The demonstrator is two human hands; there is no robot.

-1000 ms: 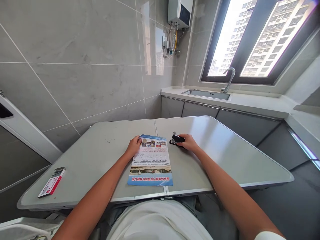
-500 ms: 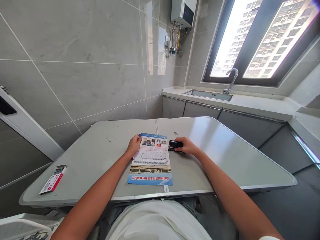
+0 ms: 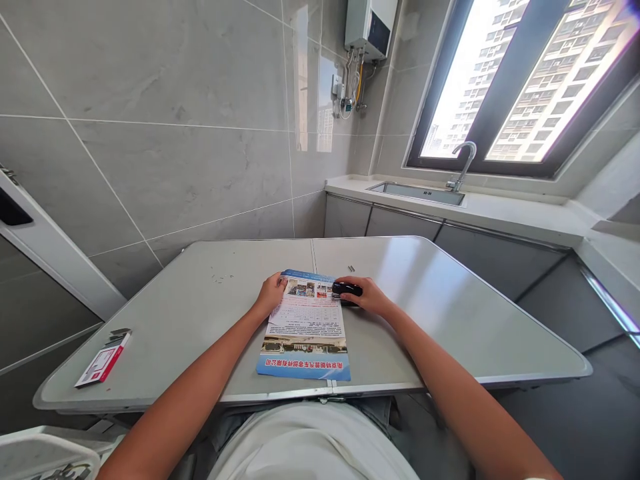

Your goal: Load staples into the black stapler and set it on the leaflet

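A printed leaflet (image 3: 305, 325) with blue bands and small photos lies over the table's middle seam, its text upside down to me. My left hand (image 3: 271, 293) grips its far left edge, thumb on top. In my right hand (image 3: 369, 295) is a black stapler (image 3: 347, 289), fingers wrapped round its back end. The stapler's front end reaches over the leaflet's right edge, near the photos. Whether its jaws press on the paper I cannot tell.
Loose staples (image 3: 351, 268) lie beyond the stapler, and tiny bits (image 3: 220, 276) are scattered at the far left. A red and white box (image 3: 103, 360) sits near the left edge of the white folding table (image 3: 450, 333). Behind are a counter with a sink (image 3: 420, 192).
The stapler has moved left, from beside the leaflet onto its right edge. The leaflet has shifted slightly toward me, with my left hand still on it.
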